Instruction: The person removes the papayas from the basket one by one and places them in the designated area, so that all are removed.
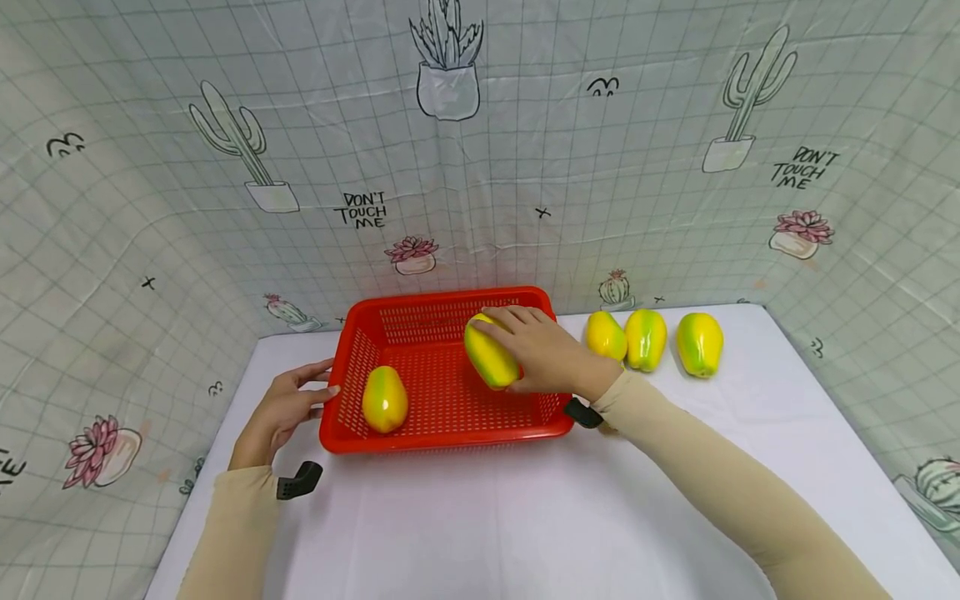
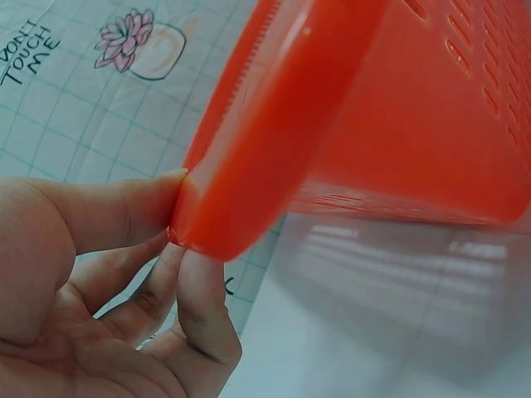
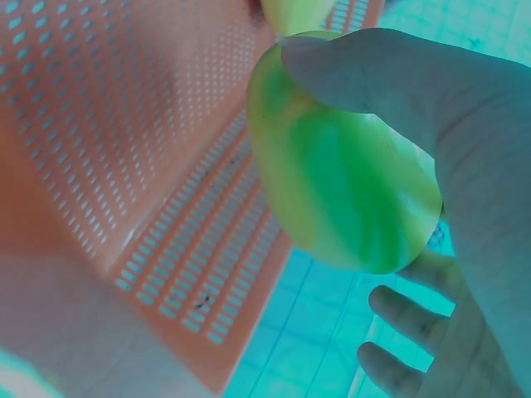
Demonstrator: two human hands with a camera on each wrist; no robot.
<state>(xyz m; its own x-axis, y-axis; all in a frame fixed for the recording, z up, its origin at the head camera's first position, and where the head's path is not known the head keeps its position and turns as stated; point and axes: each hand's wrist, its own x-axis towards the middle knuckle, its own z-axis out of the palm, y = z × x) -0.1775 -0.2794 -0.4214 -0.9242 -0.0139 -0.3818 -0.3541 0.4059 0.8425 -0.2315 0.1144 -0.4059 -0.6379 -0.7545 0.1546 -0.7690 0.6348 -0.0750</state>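
- yellow, glossy, oval fruit with a green streak (image 1: 491, 357): held at a tilt over the right half of the red, rectangular, slotted plastic basket (image 1: 450, 439); cannot tell whether touching the basket's base
- clamped firmly around that fruit with the bare right hand (image 1: 543, 352), thumb across the upper face, some fingers spread below in the right wrist view
- pinched at the basket's left end: the rim, caught between thumb and fingertips of the bare left hand (image 1: 288, 404)
- lying inside the basket near the left end: a second yellow oval fruit with a greenish top (image 1: 385, 400)
- grouped to the right of the basket: three more yellow-green oval fruits (image 1: 645, 340), two just beside each other, one slightly apart farther right
- worn at both wrists: beige long sleeves (image 1: 697, 467) and small black plastic devices (image 1: 300, 481), one on either side of the basket
- spread under the basket: white tablecloth (image 1: 487, 517)
- hung behind the basket: pale grid-patterned cloth backdrop (image 1: 480, 183), printed with potted cacti and "don't touch me"
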